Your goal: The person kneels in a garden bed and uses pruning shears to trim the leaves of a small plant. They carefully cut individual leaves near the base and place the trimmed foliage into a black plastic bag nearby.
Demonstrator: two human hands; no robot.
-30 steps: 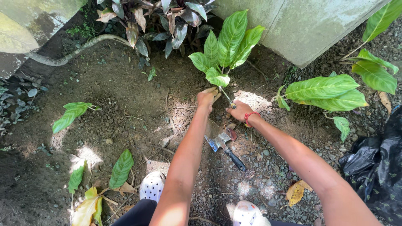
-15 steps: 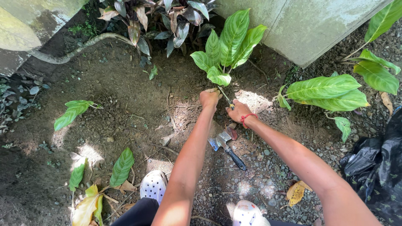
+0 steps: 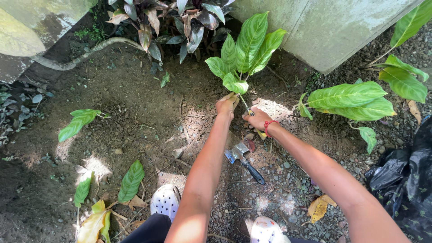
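Note:
A green leafy plant (image 3: 245, 51) stands in dark soil, its thin stem (image 3: 243, 102) running down between my two hands. My left hand (image 3: 227, 105) presses on the soil to the left of the stem base, fingers curled. My right hand (image 3: 257, 119), with a red band at the wrist, rests on the soil to the right of the stem, fingers closed near its base. A small trowel (image 3: 243, 159) with a black handle lies on the ground just below my hands.
A grey concrete wall (image 3: 333, 31) rises behind the plant. Another broad-leaved plant (image 3: 348, 100) grows at right, a black plastic bag (image 3: 407, 177) lies at far right. Dark-leaved plants (image 3: 180, 22) and a hose (image 3: 85, 54) sit at the back. My white shoes (image 3: 165, 200) are below.
Both hands stay at the stem base; they have shifted only slightly. The trowel has not moved.

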